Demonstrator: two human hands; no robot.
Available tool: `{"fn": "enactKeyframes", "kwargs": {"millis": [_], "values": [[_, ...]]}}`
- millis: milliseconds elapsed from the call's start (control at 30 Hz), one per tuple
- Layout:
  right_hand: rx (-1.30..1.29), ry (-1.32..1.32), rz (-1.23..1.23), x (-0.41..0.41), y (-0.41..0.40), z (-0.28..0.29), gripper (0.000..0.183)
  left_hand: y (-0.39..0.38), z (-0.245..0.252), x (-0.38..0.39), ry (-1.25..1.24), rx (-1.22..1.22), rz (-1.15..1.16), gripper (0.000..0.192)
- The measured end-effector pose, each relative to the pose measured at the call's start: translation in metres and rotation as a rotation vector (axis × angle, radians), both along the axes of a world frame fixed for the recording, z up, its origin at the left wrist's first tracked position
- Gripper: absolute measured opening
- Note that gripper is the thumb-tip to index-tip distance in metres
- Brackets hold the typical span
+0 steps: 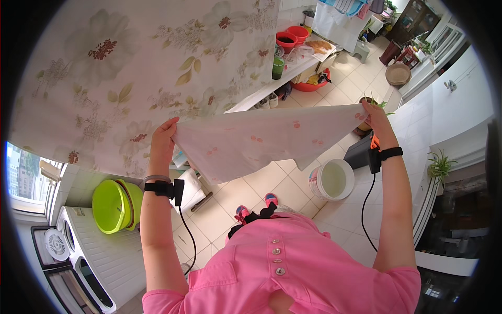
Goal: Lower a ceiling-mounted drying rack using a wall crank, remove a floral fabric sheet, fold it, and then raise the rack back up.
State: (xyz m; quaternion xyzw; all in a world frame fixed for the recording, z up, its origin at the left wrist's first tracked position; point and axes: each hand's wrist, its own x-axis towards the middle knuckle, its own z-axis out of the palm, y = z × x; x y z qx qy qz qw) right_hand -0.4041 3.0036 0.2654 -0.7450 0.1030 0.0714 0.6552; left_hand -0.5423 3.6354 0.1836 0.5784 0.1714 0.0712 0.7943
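Note:
A pale cloth printed with small red-orange motifs (270, 133) is stretched between my two hands above the tiled floor. My left hand (164, 135) pinches its left corner, and my right hand (377, 115) grips the upper right corner. The cloth's lower edge hangs loose and uneven. Just behind my left hand hangs a large flowered sheet (157, 66), which fills the upper left of the view. Beneath my right hand, partly covered by it, is a potted plant (362, 127). Each wrist wears a black strap with a small device and a cable.
A white bucket of cloudy liquid (335, 179) stands on the floor beside a dark grey box (359, 151). Green basins (113, 206) rest on a white washing machine (102, 251) at left. A shelf (292, 70) holds red pots (287, 41); a red basin (311, 84) sits below.

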Motion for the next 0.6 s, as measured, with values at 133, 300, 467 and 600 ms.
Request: {"fn": "enactKeyframes", "kwargs": {"millis": [133,300,467,600], "values": [[0.248,-0.192,0.05,-0.005,0.002,0.01,0.03,-0.012,0.039,-0.017,-0.111,-0.005,-0.019,0.032],[-0.101,-0.171,0.066,0.005,0.007,0.018,0.032,0.006,0.03,-0.033,-0.016,0.182,0.03,0.034],[0.076,-0.251,0.102,0.01,0.027,0.055,0.035,0.011,0.053,-0.038,-0.045,0.129,0.012,0.042],[-0.231,-0.086,0.203,0.011,0.019,0.023,0.048,-0.014,0.058,-0.037,0.05,0.265,0.01,0.053]]}}
